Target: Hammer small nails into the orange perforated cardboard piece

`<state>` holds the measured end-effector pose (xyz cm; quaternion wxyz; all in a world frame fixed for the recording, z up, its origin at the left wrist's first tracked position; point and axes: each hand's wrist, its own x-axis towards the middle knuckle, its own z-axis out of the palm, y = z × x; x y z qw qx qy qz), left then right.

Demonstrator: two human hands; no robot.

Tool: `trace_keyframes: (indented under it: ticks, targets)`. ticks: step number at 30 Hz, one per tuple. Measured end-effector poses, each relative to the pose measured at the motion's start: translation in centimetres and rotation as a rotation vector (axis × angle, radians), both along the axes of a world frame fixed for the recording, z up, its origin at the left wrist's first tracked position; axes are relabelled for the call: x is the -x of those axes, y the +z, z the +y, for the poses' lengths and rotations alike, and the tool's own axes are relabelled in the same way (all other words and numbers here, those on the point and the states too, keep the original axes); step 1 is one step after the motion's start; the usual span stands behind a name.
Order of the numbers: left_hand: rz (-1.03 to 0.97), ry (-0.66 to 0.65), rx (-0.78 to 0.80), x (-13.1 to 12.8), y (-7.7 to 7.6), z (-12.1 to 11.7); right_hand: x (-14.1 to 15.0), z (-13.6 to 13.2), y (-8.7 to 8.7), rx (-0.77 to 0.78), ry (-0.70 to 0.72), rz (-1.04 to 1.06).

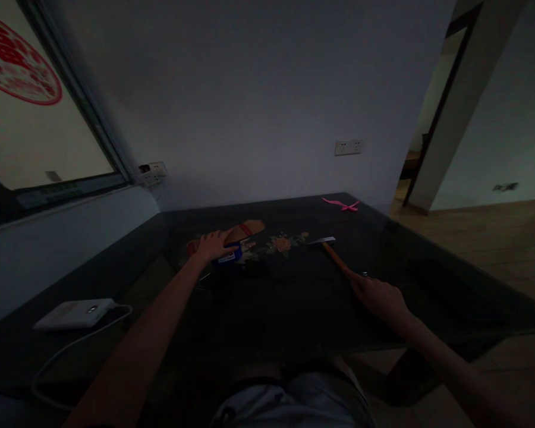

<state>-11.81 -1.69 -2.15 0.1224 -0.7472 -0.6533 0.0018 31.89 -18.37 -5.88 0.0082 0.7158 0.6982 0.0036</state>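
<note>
My right hand (378, 297) is closed round the lower handle of a hammer (336, 260) with a wooden shaft. The hammer's metal head points away from me, low over the dark table (267, 315). My left hand (211, 245) grips a flat brown wooden piece (252, 227) with red bands, its fingers over the top. Beneath the thumb is a small blue box (230, 255) with a white label, touching or very close to the hand. Part of the wooden piece is hidden by my left hand. A thin shiny item (204, 276) lies near my left wrist, too dim to name.
A white power bank (78, 313) with a white cable (78, 342) lies at the left. A pink ribbon (342, 205) rests near the far right corner. Flower patterns (280, 244) mark the tabletop. Behind it rises a wall (258, 107) with sockets (348, 147).
</note>
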Motion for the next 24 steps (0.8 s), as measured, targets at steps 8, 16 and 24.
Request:
trace_keyframes:
  ticks: [8, 16, 24]
  targets:
    - [-0.036, -0.18, -0.016, -8.5, -0.1, -4.0, -0.8, -1.3, -0.8, 0.003, -0.063, 0.013]
    - [-0.088, -0.324, -0.02, -14.7, -0.2, -10.3, -0.7, -2.8, -1.0, 0.013, -0.088, 0.019]
    - [-0.124, -0.314, -0.033, -16.1, 0.1, -11.9, -0.4, -2.6, -0.3, 0.03, -0.111, 0.01]
